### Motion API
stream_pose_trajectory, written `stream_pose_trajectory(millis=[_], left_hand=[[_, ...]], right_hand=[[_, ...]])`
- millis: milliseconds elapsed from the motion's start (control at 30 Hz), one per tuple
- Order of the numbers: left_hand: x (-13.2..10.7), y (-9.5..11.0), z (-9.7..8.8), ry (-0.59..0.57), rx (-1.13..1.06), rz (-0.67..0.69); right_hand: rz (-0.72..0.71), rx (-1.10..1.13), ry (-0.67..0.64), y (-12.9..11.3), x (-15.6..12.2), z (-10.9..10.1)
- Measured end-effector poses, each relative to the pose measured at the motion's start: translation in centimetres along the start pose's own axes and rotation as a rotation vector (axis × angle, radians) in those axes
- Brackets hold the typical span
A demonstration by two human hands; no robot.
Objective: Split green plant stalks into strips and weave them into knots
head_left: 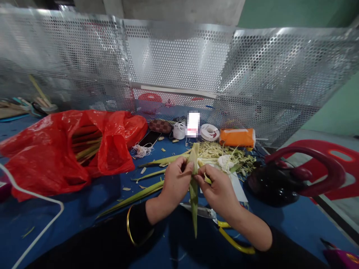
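Observation:
My left hand and my right hand meet over the blue table, both pinched on a long green leaf strip that stands upright between them. Its tip points up near the pile of leaf trimmings; its lower end hangs toward me. A gold bangle circles my left wrist. Yellow-handled scissors lie on the table under my right forearm. More long leaves lie flat to the left of my hands.
A red plastic bag holding leaf stalks lies at left. A black and red helmet sits at right, a red chair behind it. Phone, string, tape roll and orange packet line the perforated metal screen. A white cable crosses front left.

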State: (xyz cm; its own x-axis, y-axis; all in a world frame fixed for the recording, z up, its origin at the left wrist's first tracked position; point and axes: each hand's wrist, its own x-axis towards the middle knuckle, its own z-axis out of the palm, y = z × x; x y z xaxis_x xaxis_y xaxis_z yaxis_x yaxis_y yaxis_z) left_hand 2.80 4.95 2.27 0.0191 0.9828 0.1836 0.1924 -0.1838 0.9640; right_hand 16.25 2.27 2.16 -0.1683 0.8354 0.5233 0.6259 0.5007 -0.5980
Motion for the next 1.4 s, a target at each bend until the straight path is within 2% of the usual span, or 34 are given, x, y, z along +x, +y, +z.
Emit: stream_pose_trajectory(millis=[200,367,433,633,833,900,1233,1400], left_hand=[[0.16,-0.2,0.0,-0.015,-0.066,0.018],[0.1,-0.05,-0.19,0.043,0.014,0.073],[0.11,-0.2,-0.17,0.046,0.029,0.088],[0.48,-0.59,-0.07,0.05,0.026,0.049],[0.6,0.19,-0.38,0.091,0.053,0.068],[0.53,0.27,-0.4,0.094,0.057,0.072],[0.51,-0.62,-0.09,0.066,0.068,0.049],[0.78,-0.6,-0.18,0.09,0.068,0.064]], right_hand=[[-0.097,0.01,0.058,-0.03,-0.01,0.01],[0.024,0.001,0.069,-0.07,-0.02,0.14],[0.031,-0.008,0.071,-0.17,-0.1,0.08],[-0.075,-0.007,0.051,-0.54,-0.27,-0.07],[0.117,0.06,-0.023,-0.58,-0.19,0.09],[0.13,0.046,-0.053,-0.54,-0.25,0.11],[-0.086,-0.098,0.018,-0.1,-0.56,0.41],[-0.161,-0.181,0.052,0.06,-0.77,0.46]])
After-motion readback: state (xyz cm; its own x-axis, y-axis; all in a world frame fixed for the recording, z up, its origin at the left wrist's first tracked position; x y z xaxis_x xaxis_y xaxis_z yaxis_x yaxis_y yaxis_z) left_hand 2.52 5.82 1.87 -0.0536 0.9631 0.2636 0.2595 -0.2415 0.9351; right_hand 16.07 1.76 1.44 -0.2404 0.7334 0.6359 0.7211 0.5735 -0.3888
